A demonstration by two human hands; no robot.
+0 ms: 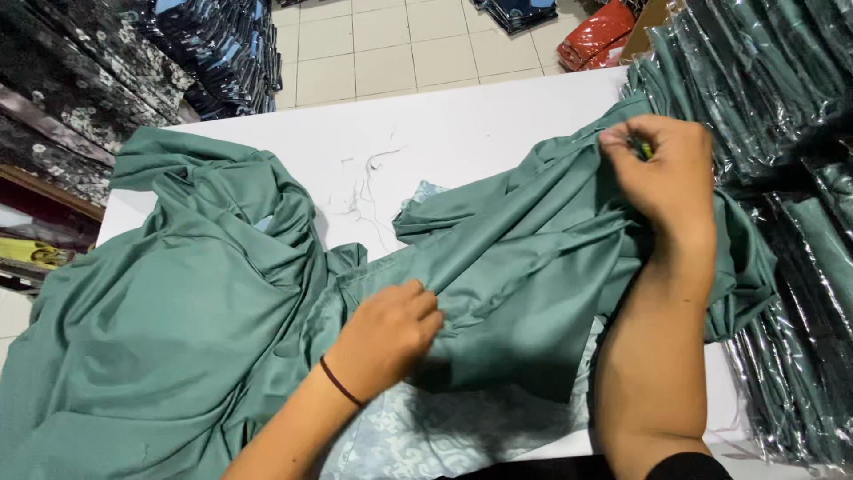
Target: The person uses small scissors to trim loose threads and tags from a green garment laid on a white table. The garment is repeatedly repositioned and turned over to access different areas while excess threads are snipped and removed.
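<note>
A: Hands?
B: Left hand (388, 333) pinches a fold of the green garment (222, 302); right hand (662, 169) grips its far edge with a small green-tipped tool.
A: Location?
B: Spread over the white worktop (462, 116)

One worktop (498, 107), white. One loose green garment (204, 302) spread across it, with one pale patterned fabric (418, 436) showing beneath at 6 o'clock. Two hands in view: left hand (386, 333), wearing one dark wristband (338, 382), and right hand (662, 169). One small green-yellow item (646, 151) in the right grip. One stack of bagged green garments (782, 178) at 3 o'clock, number uncountable. One red bagged bundle (597, 36) at 1 o'clock. Dark folded stacks (133, 53) at 10 o'clock, uncountable.
</note>
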